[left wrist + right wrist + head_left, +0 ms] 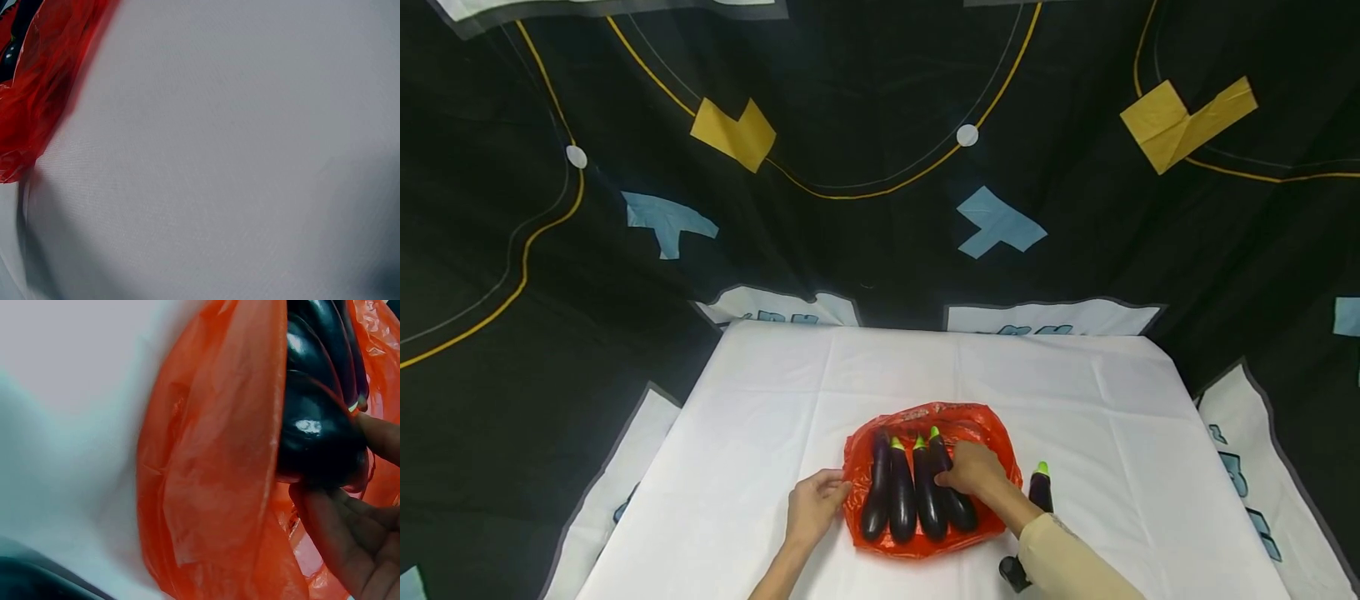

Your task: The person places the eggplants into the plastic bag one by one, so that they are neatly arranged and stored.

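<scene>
Several dark purple eggplants (901, 492) lie side by side in an opened red plastic bag (880, 546). My right hand (976, 468) grips the rightmost eggplant (958, 507) in the bag. In the right wrist view, thumb and fingers are on either side of that eggplant (315, 434), with the bag's edge (206, 444) beside it. At the bag's left rim, my left hand (814, 504) pinches the plastic between thumb and fingers. The left wrist view catches only part of the bag (50, 81); the hand is out of that frame.
Another eggplant (1041, 490) lies right of the bag, partly hidden by my right forearm. A dark rounded end (1013, 572) shows below the sleeve (1067, 554). White cloth (760, 433) covers the table; a black patterned curtain (865, 258) hangs behind.
</scene>
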Motion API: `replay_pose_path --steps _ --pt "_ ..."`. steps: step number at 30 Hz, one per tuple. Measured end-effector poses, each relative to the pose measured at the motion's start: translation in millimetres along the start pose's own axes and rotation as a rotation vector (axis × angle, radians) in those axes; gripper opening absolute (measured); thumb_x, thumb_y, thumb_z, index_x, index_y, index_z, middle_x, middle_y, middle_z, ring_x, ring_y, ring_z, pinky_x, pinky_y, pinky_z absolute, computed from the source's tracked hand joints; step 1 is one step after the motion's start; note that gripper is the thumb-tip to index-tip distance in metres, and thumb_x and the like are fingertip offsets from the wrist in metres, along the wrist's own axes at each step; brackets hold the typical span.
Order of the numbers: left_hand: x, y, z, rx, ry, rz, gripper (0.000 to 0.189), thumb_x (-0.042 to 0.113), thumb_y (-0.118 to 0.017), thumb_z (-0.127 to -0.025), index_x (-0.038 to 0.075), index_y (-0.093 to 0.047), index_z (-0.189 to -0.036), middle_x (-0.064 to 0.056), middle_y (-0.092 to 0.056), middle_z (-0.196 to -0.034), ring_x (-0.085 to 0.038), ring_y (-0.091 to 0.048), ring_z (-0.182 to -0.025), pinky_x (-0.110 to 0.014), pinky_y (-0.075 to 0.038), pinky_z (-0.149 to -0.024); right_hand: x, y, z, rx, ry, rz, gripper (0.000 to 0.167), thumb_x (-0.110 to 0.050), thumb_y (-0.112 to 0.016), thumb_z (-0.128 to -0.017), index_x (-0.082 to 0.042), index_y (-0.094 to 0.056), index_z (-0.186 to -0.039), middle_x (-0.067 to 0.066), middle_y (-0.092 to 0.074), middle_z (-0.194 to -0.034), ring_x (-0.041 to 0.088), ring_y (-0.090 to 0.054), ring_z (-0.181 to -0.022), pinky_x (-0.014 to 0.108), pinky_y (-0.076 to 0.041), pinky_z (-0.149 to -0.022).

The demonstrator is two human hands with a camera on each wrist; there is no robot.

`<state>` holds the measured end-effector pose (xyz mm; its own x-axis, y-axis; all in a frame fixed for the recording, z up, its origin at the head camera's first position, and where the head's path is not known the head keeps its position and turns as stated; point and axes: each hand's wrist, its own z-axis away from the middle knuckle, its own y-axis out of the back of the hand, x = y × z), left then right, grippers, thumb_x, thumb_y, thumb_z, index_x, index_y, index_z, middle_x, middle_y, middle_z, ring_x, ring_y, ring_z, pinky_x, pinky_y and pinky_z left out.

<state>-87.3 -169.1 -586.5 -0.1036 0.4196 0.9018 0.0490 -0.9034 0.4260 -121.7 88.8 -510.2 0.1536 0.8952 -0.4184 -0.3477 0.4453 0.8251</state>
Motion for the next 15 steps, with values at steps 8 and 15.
replay_pose_path --steps 8,15 --pt "0.7 -0.1 -1.2 0.008 -0.012 0.008 0.015 0.011 -0.072 -0.083 0.002 -0.07 -0.096 -0.005 -0.07 -0.08 -0.012 -0.065 -0.066 -0.023 -0.05 -0.053 -6 0 -8.7 -0.01 0.01 0.059 0.038 -0.024 -0.082 -0.073 0.001 -0.065 -0.095 0.008 -0.061 -0.076 0.021 -0.056 -0.066 0.039 -0.055 -0.073" --pt "0.4 -2.3 -0.3 0.015 0.004 -0.009 0.014 0.011 -0.072 -0.083 0.004 -0.07 -0.095 -0.003 -0.07 -0.078 -0.011 -0.064 -0.065 -0.022 -0.05 -0.052 -2 -2 -12.9 0.003 0.056 0.118 0.033 -0.024 -0.083 -0.071 -0.001 -0.064 -0.086 0.007 -0.061 -0.074 0.023 -0.058 -0.07 0.041 -0.052 -0.076"
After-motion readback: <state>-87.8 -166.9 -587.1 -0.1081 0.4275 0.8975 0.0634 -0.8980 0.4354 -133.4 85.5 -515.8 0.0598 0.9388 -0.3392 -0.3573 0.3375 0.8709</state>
